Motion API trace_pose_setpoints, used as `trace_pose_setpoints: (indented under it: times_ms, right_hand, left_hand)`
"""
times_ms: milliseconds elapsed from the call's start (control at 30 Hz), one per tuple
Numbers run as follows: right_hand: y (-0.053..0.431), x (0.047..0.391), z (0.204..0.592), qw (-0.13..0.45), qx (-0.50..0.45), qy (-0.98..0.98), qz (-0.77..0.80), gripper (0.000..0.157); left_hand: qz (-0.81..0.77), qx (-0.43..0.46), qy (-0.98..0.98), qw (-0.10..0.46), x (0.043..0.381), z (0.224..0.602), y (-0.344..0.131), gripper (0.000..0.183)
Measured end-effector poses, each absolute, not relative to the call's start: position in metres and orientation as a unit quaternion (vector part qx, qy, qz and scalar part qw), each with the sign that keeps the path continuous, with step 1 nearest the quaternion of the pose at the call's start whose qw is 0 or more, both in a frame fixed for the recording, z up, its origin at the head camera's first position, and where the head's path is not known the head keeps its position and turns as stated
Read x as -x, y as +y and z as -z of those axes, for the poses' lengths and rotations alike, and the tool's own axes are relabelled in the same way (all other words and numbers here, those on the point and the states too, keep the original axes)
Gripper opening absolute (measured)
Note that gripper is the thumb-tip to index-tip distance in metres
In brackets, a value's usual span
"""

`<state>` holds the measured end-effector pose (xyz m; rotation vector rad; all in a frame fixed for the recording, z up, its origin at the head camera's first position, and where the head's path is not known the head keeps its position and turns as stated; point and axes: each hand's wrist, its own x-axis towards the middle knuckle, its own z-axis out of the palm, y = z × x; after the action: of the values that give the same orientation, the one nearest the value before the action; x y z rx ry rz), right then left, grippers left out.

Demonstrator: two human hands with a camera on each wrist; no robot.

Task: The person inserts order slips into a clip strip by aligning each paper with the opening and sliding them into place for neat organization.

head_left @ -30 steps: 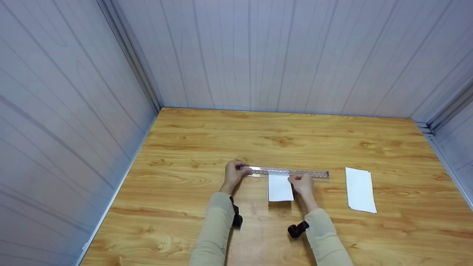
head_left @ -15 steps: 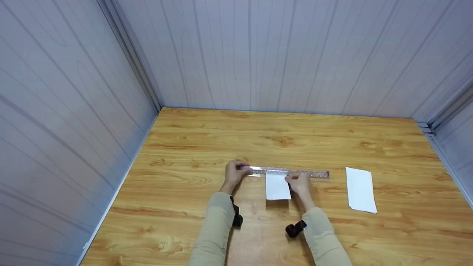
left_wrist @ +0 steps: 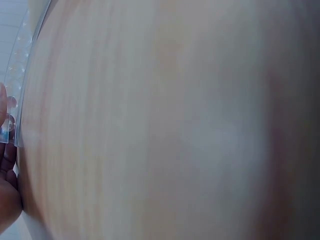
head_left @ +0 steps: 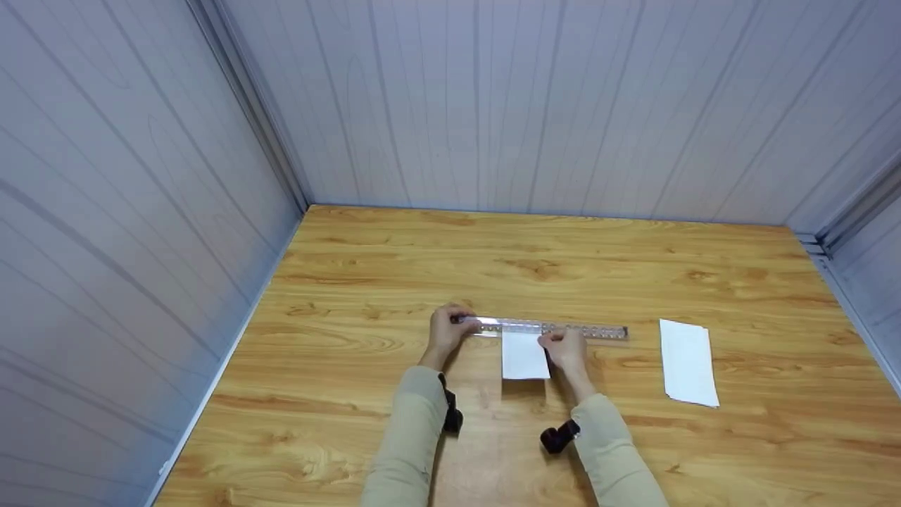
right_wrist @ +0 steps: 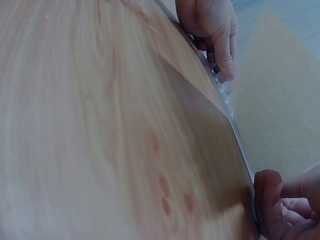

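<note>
A long clear plastic strip point(head_left: 588, 331) with a row of round shapes along it lies crosswise on the table. At its left end, my left hand point(head_left: 445, 331) grips it between thumb and fingers; the left wrist view catches only part of that hand point(left_wrist: 7, 202) beside the strip point(left_wrist: 19, 65). A small white sheet of paper point(head_left: 525, 357) meets the strip with its far edge, and its near edge is raised, casting a shadow. My right hand point(head_left: 567, 348) pinches the paper's right edge close to the strip. In the right wrist view the paper point(right_wrist: 280, 95) slants up from the table.
More white paper sheets point(head_left: 688, 362), slightly fanned, lie to the right of my right hand. The wood-grain table point(head_left: 394, 260) is bounded by pale panel walls point(head_left: 457, 105) at the back and sides. A dark wrist camera point(head_left: 559, 436) hangs at my right sleeve.
My right hand and the paper have slid a little to the left along the strip. The left hand and the strip have stayed in place.
</note>
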<state>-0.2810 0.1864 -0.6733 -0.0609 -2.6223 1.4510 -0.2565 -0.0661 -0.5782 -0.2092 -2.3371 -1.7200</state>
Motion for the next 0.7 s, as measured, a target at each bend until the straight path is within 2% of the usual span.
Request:
trace_pose_setpoints:
  times_ms: [167, 267, 367, 433, 533, 600, 700]
  right_hand:
    - [0.184, 0.288, 0.687, 0.079, 0.027, -0.883, -0.463, 0.014]
    - [0.185, 0.3, 0.71, 0.078, 0.036, -0.892, -0.443, 0.014]
    - [0.193, 0.32, 0.75, 0.058, 0.044, -0.895, -0.439, 0.018]
    - [0.201, 0.342, 0.794, 0.06, 0.045, -0.893, -0.444, 0.022]
    - [0.206, 0.358, 0.83, 0.077, 0.042, -0.886, -0.454, 0.029]
    - [0.206, 0.361, 0.835, 0.078, 0.036, -0.882, -0.464, 0.032]
    - [0.197, 0.347, 0.807, 0.084, 0.026, -0.882, -0.464, 0.027]
  left_hand:
    - [0.58, 0.067, -0.803, 0.119, 0.257, 0.577, -0.066, 0.014]
    - [0.575, 0.07, -0.806, 0.123, 0.257, 0.577, -0.066, 0.015]
    - [0.575, 0.074, -0.805, 0.126, 0.257, 0.577, -0.066, 0.016]
    - [0.574, 0.077, -0.805, 0.129, 0.257, 0.577, -0.066, 0.016]
    - [0.575, 0.079, -0.804, 0.13, 0.257, 0.577, -0.067, 0.016]
    - [0.575, 0.079, -0.804, 0.129, 0.256, 0.577, -0.067, 0.017]
    - [0.579, 0.074, -0.803, 0.122, 0.256, 0.576, -0.067, 0.017]
